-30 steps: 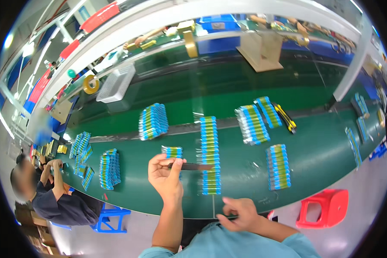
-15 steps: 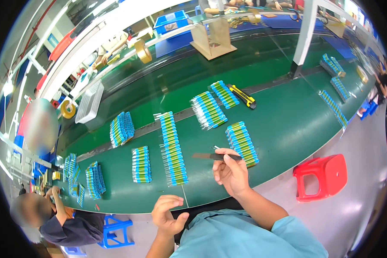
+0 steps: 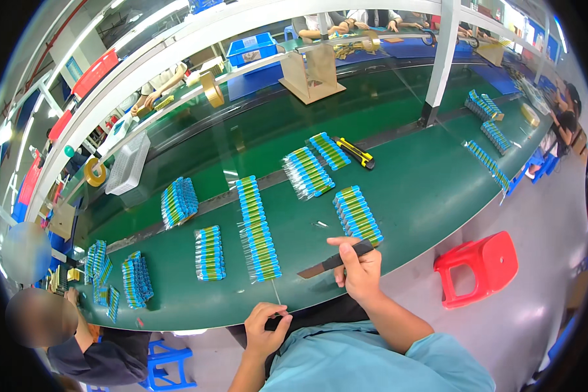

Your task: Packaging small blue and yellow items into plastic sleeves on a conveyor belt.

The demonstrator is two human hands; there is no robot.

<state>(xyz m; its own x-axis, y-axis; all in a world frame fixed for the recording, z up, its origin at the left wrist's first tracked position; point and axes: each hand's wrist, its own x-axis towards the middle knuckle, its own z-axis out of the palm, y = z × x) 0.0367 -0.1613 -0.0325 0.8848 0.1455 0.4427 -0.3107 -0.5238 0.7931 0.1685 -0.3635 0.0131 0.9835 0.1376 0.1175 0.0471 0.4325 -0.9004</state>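
Observation:
My right hand (image 3: 359, 271) grips a flat-bladed knife (image 3: 314, 270) by its dark handle, its brownish blade pointing left above the table's near edge. My left hand (image 3: 266, 326) is beside that edge, its fingers loosely curled, a small gap before the thumb, and nothing visible in it. Just beyond my right hand lies a row of slim blue and green pieces (image 3: 358, 214). A long row of the same pieces (image 3: 259, 228) stretches away from me to its left, with a shorter row (image 3: 210, 253) alongside. Farther back are two more rows (image 3: 308, 172) (image 3: 330, 151).
A yellow and black box cutter (image 3: 354, 153) lies on the green table (image 3: 418, 189). Piled rows (image 3: 179, 201) lie left; others (image 3: 487, 164) far right. A white post (image 3: 441, 62) rises behind. A red stool (image 3: 480, 268) stands right. A co-worker (image 3: 98, 356) sits at left.
The knife's blade has swung down toward me and now slants. My left hand has shifted slightly right, its fingers curling closer to the thumb. The whole view has tilted a little.

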